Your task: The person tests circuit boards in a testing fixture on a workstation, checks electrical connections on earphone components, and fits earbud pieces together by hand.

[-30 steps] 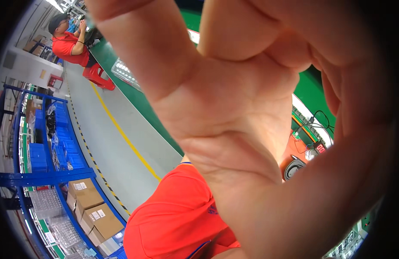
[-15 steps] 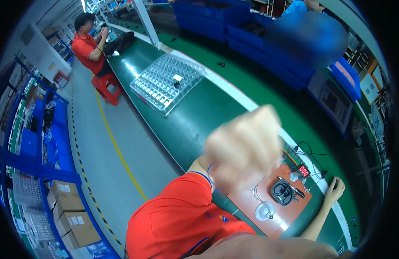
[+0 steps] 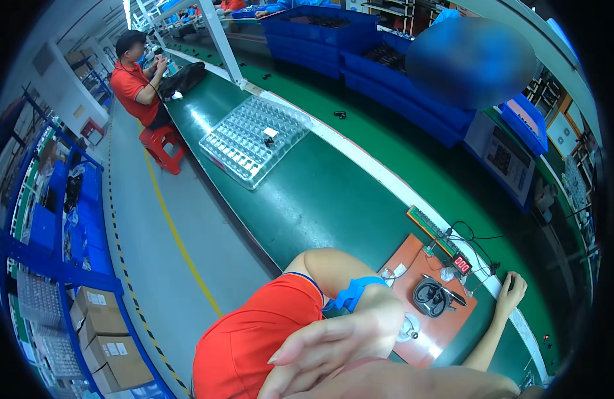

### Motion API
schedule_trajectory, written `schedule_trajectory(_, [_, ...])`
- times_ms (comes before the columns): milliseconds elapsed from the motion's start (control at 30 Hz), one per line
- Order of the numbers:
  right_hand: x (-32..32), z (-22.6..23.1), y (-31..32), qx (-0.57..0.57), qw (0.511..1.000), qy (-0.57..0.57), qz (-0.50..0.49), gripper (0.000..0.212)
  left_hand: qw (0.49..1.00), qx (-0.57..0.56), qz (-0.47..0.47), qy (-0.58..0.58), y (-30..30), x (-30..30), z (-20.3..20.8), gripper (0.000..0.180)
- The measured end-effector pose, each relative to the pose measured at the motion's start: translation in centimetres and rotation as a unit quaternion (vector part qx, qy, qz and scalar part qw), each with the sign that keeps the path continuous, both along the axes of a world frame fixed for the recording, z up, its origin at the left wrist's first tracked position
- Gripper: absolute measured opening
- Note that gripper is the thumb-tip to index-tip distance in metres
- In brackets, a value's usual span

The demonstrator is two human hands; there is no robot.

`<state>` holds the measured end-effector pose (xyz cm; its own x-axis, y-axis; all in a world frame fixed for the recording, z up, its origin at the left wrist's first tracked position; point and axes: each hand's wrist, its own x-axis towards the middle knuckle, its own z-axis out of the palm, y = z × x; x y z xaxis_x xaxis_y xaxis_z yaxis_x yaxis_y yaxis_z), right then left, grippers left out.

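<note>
My left hand [image 3: 347,339] is bent back close to my chest with its fingers stretched out, holding nothing I can see. A blue band circles that wrist. Beyond it, my right hand [image 3: 513,289] rests at the white rail [image 3: 397,183] along the bench, its fingers loosely bent and apart; nothing shows clearly in them. Between my arms lies an orange mat [image 3: 453,336]. On it sit a dark open case with looped black cable [image 3: 432,297], a pen-like tool [image 3: 457,298] beside it, and a round clear container [image 3: 409,327] with a metal top, partly behind my left hand.
A small red digital display [image 3: 461,265] and a circuit strip [image 3: 430,229] with wires border the mat. Farther along the green bench [image 3: 320,199] lies a clear compartment tray [image 3: 254,139]. Blue bins [image 3: 407,93] stand beyond the green belt [image 3: 380,149]. A co-worker [image 3: 134,83] sits far left.
My left hand has swung down from above the bench toward my chest, its fingers opening out of a curl. My right hand stays at the rail.
</note>
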<state>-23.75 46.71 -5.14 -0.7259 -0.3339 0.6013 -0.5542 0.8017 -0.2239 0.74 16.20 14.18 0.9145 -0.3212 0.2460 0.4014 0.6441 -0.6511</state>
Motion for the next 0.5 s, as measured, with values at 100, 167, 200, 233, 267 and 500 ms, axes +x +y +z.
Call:
schedule_trajectory(100, [0.0,-0.1,0.0,0.009,1.000,-0.009,-0.004,0.012,1.000,0.004,0.001,-0.019,0.1,-0.3,-0.8,0.040])
schedule_trajectory(167, [-0.1,-0.3,0.1,0.010,1.000,-0.012,-0.009,0.013,0.999,0.006,0.006,-0.033,0.2,-0.2,-1.0,0.040])
schedule_trajectory(200, [-0.1,-0.3,0.2,0.012,1.000,-0.015,-0.008,0.013,0.999,0.007,0.006,-0.040,0.2,-0.2,-1.1,0.041])
schedule_trajectory(233, [-0.2,-0.2,0.5,0.012,1.000,-0.016,-0.009,0.013,0.999,0.007,0.006,-0.046,0.3,-0.1,-1.2,0.041])
schedule_trajectory(267, [-0.2,-0.1,0.9,0.012,1.000,-0.016,-0.012,0.013,0.999,0.007,0.004,-0.052,0.5,0.0,-1.2,0.041])
schedule_trajectory(500, [-0.9,-0.9,0.9,0.024,0.999,-0.026,-0.001,0.014,0.996,0.007,0.008,-0.084,1.0,-1.3,-3.0,0.044])
